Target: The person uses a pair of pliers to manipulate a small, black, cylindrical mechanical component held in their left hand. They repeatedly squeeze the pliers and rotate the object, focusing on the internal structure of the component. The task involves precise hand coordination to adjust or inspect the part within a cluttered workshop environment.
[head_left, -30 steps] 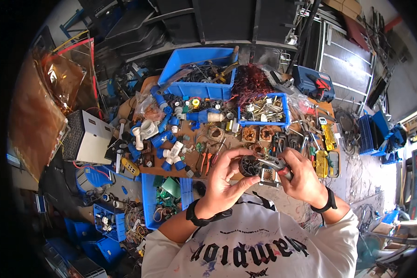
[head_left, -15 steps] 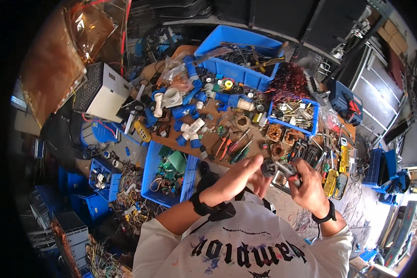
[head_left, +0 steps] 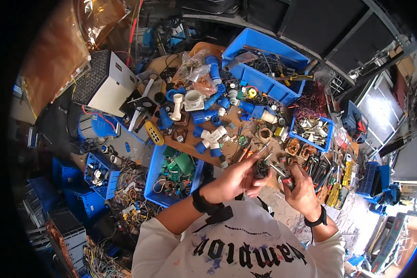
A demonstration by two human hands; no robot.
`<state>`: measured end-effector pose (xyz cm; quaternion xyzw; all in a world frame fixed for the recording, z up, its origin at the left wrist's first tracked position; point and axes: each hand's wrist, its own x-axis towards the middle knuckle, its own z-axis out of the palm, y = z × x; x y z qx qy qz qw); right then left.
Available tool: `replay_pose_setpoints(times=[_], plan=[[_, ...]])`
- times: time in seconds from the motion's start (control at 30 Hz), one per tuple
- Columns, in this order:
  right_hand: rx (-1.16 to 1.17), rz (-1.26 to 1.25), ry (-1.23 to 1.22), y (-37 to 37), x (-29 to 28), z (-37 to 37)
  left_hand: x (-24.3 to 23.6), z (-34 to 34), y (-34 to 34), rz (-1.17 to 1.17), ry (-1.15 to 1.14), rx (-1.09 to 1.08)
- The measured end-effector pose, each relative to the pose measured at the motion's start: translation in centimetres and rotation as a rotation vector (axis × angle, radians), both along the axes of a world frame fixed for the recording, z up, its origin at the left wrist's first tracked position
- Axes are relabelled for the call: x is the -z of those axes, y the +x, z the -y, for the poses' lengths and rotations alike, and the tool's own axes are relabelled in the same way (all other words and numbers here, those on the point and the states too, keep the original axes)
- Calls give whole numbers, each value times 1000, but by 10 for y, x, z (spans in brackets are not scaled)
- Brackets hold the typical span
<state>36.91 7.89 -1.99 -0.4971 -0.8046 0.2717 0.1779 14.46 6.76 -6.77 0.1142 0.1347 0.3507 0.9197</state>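
My left hand [head_left: 234,180] is closed around a small dark round part [head_left: 261,169], which sits between its thumb and fingers. The part's exact kind cannot be made out. A hand tool with a silver metal front [head_left: 279,170] and a dark-and-red handle is gripped in my right hand [head_left: 302,190]. The tool's front points toward the dark part, with a small gap between them. Both hands are above the near edge of the cluttered wooden table [head_left: 208,155]. Just beyond the left hand lie red-handled pliers [head_left: 248,154], partly hidden by it.
White and blue pipe fittings [head_left: 213,134] crowd the table. A large blue crate [head_left: 264,76] of tools stands at the back, a small blue tray [head_left: 330,139] of metal pieces at right. Left of me, another blue crate [head_left: 149,185] holds green circuit boards, beside tangled wires [head_left: 129,204].
The view has shifted, so the table appears farther right. The tool has drawn back from the dark part, which now shows more clearly in my left hand. Both hands keep their hold.
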Motion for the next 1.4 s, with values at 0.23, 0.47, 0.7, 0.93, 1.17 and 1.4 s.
replay_pose_setpoints(times=[0.23,0.47,0.7,0.93,1.17,1.4], plan=[[109,10,7,-67,-6,-5,-7,-11,-51,-504,382,-395],[251,52,-117,-102,-17,10,5,-20,-81,-685,769,-433],[171,57,92,-109,-27,14,9,-44,-89,314,-51,509],[335,57,3,-115,-29,28,-11,-31,-93,-581,938,-309],[344,83,98,-118,-33,37,-19,-31,-92,-186,510,25],[317,95,80,-125,-42,38,-16,-23,-99,-138,453,-5]])
